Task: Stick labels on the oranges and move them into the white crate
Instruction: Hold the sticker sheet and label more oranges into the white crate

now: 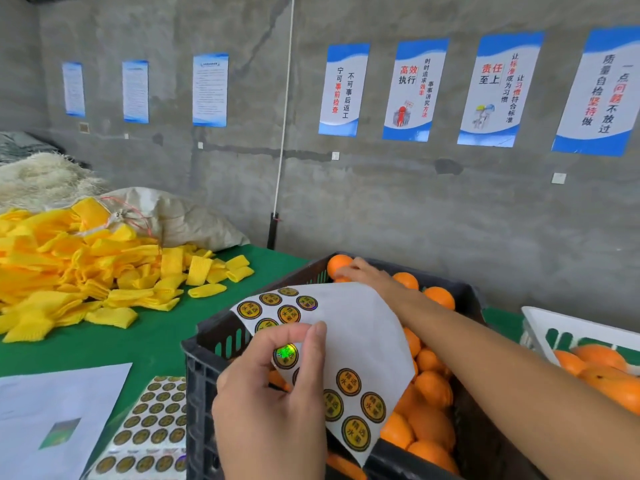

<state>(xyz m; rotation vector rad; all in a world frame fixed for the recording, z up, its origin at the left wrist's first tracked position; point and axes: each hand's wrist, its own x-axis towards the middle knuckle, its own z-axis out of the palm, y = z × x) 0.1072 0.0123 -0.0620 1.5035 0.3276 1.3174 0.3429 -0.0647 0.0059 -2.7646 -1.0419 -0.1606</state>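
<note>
While the left hand (266,393) pinches a glossy round-label sheet (360,341), right hand (360,271) fingers curl on a smooth orange (337,265)

Fruit-packing workshop: bare concrete wall (381,202) hung with quality-slogan posters (500,90); below it, green packing table (152,327) heaped with yellow foam fruit sleeves (104,271).

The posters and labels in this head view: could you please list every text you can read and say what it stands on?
Poster one: "宁可事前检查 不可事后返工"
Poster two: "高效执行", "时时追求效率 事事讲究方法"
Poster three: "责任至上", "让标准成为习惯 让习惯符合标准"
Poster four: "一点问题不放过 质量自检坚持做"
Label sheet in the left hand: each round label seems to read "精选水果", somewhat blurred
Three left notices: too small
Table label sheet, paper: blurred
</note>
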